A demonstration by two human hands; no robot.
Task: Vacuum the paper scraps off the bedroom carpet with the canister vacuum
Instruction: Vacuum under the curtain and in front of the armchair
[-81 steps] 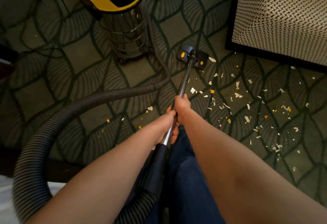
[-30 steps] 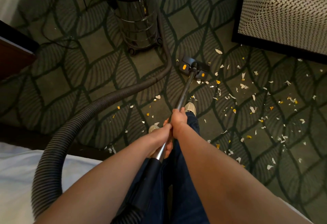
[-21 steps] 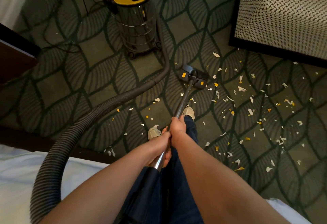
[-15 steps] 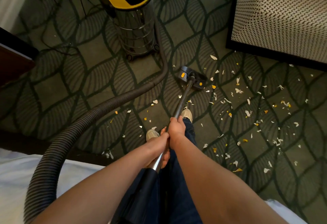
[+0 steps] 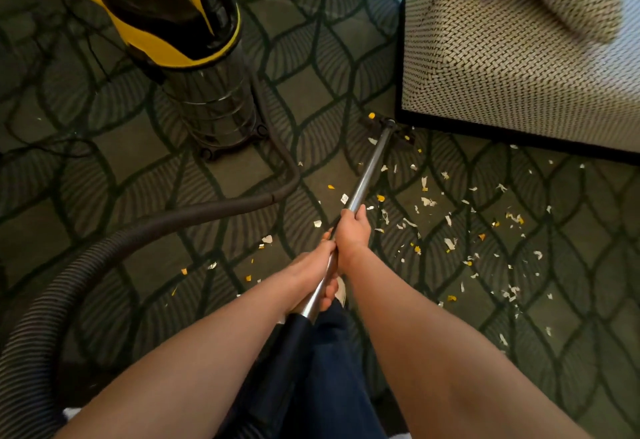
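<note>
Against the armchair [image 5: 519, 67] base, the floor nozzle [image 5: 386, 130] is pressed flat; both the left hand [image 5: 313, 265] and right hand [image 5: 351, 230] are closed around the metal wand [image 5: 367, 171]. Paper scraps [image 5: 450, 230] are best cleared with slow, overlapping pulls across the carpet [image 5: 121, 161].

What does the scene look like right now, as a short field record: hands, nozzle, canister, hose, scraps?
left hand: gripping the metal wand, nearer the body
right hand: gripping the wand just ahead of the left
floor nozzle: on the carpet, beside the woven armchair base corner
canister vacuum: upright, left of the wand
hose: curving left from the canister base
paper scraps: white and yellow, mostly right of the wand
</note>
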